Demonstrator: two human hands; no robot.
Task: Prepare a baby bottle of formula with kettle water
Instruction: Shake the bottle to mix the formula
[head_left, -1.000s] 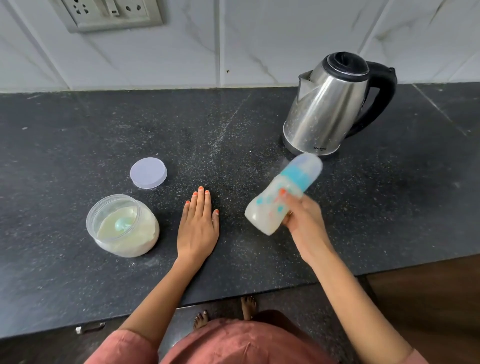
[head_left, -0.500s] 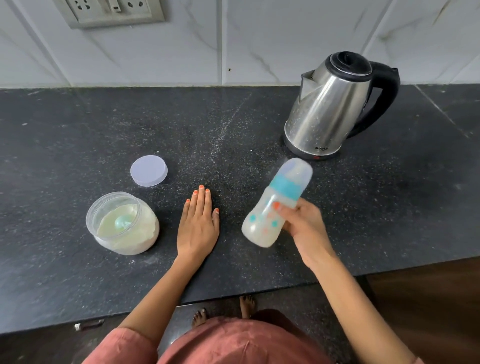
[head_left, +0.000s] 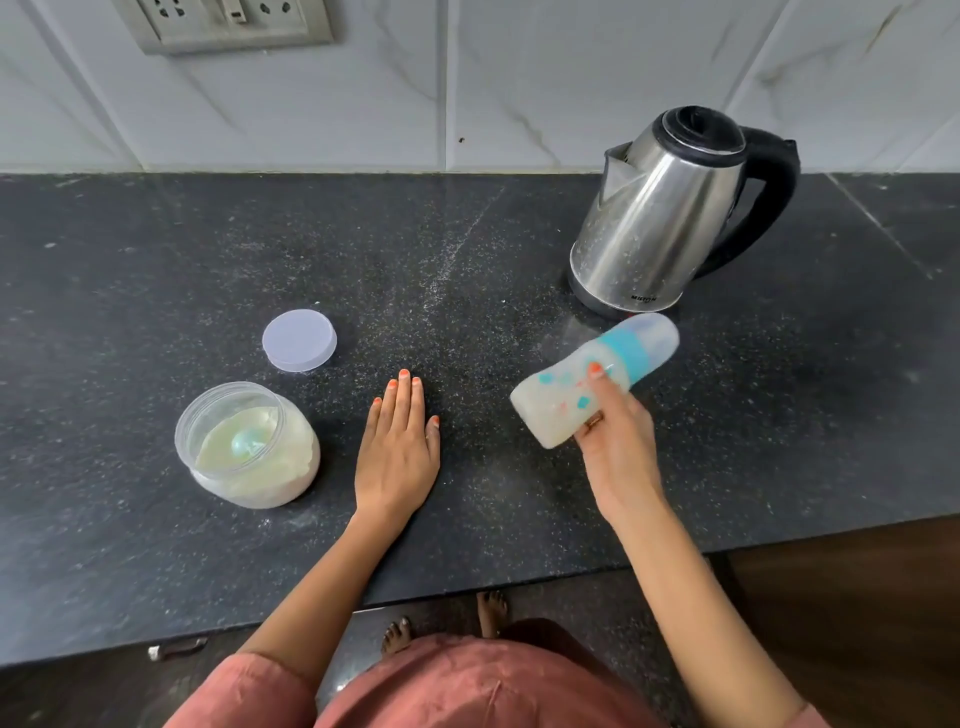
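Note:
My right hand (head_left: 615, 441) grips a capped baby bottle (head_left: 587, 382) with a blue collar and milky liquid inside. The bottle is tilted far over above the counter, cap pointing up and right toward the steel kettle (head_left: 657, 218). The kettle stands at the back right, lid closed, black handle to the right. My left hand (head_left: 397, 452) rests flat on the dark counter (head_left: 156, 260), fingers straight. To its left stands an open clear jar of formula powder (head_left: 247, 452) with a pale scoop lying in the powder.
The jar's round lid (head_left: 299, 340) lies flat on the counter behind the jar. A wall socket panel (head_left: 228, 23) sits on the tiled wall at the back left. The counter's front edge runs just below my forearms.
The bottle has swung between steeper and flatter tilts in my right hand, and now leans further over to the right. My left hand and the jar, lid and kettle have stayed put.

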